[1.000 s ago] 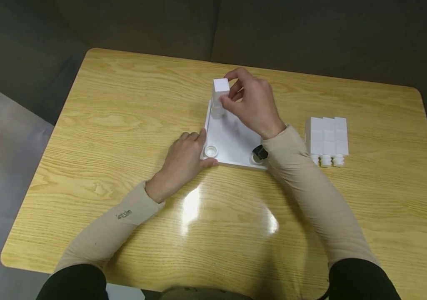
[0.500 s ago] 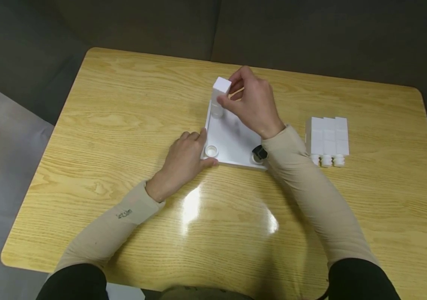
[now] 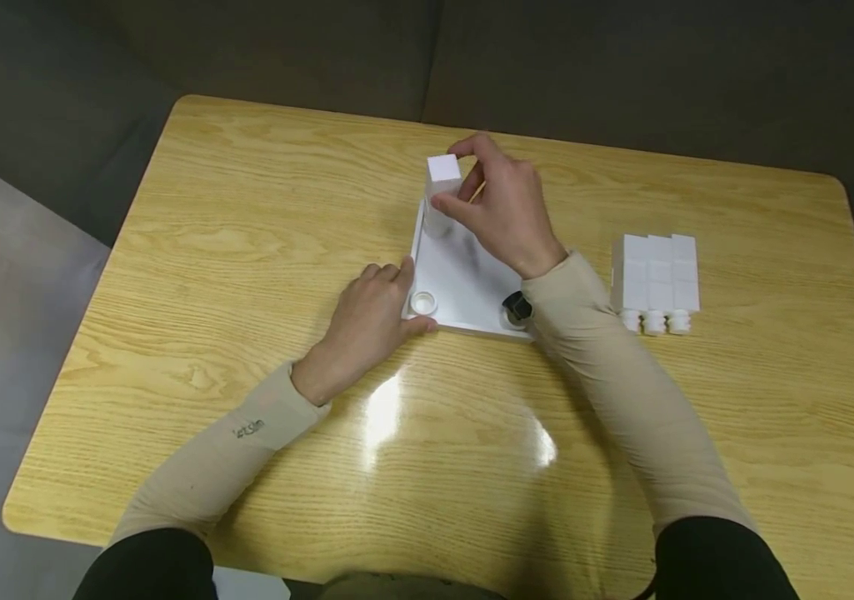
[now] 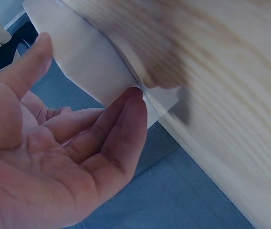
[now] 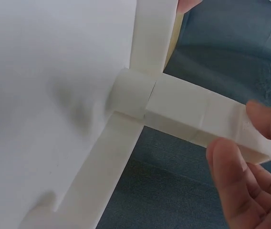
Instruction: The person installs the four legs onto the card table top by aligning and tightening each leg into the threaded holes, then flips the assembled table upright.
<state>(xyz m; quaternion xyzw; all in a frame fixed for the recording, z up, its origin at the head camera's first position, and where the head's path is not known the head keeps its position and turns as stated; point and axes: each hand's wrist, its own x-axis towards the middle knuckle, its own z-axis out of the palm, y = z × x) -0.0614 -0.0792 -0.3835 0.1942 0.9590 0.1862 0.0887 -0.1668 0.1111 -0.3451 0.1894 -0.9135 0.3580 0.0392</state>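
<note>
Head cam: warm, decent exposure, light from above. Two hard glare patches on near half of surface (image 3: 209, 250), soft shadows beside sleeves (image 3: 640, 392), backdrop (image 3: 584, 75) dim. Block (image 3: 441, 182) top near white. Wrist cams: blue cast. Left: soft detail, dark patch by fingers (image 4: 130, 124), shadow or reflection unclear. Right: tray (image 5: 45, 57) low-contrast, blurry grey shadows.

Is a round-cornered, wood-grain table (image 3: 194, 333). Bears a white rimmed board (image 3: 464, 292), lying flat, and, apart to its right, three white square legs (image 3: 659, 273), side by side, with threaded ends (image 3: 654, 322) toward the near edge.
</note>
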